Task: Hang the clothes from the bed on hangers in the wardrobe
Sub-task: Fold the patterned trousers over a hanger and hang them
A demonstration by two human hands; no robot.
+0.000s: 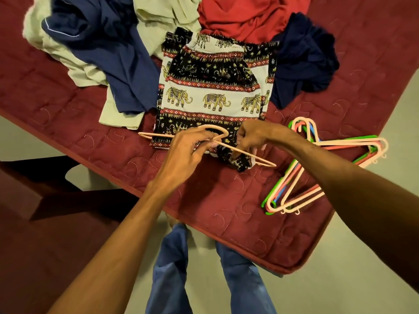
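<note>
A: Main item?
B: Elephant-print trousers (215, 91), flat on the red quilted bed (68, 98), waistband away from the person, hem toward them. Thin, soft, light cloth. It will sag and slide, not hold shape.
A: Hanger?
B: Peach hanger (227, 147) lies across the trousers' near hem. Thin stiff plastic, light, probably a bit slick.
A: Hands?
B: Left hand (190, 146) grips the hanger at the neck, just below the hook, fingers curled round it. Right hand (251, 138) pinches a bunch of the hem at the hanger's right arm.
A: Where to grip?
B: My call: keep the hanger by its neck and take the cloth by folded edge or waistband, since loose fabric may slip off the bar.
A: Surroundings?
B: Stack of coloured hangers (317, 168) right of the trousers, near. Navy garment (306, 62) touching their right side, blue garment (108, 53) left, red garment (244, 17) and cream garment (165, 14) beyond the waistband. Wardrobe not in view.
</note>
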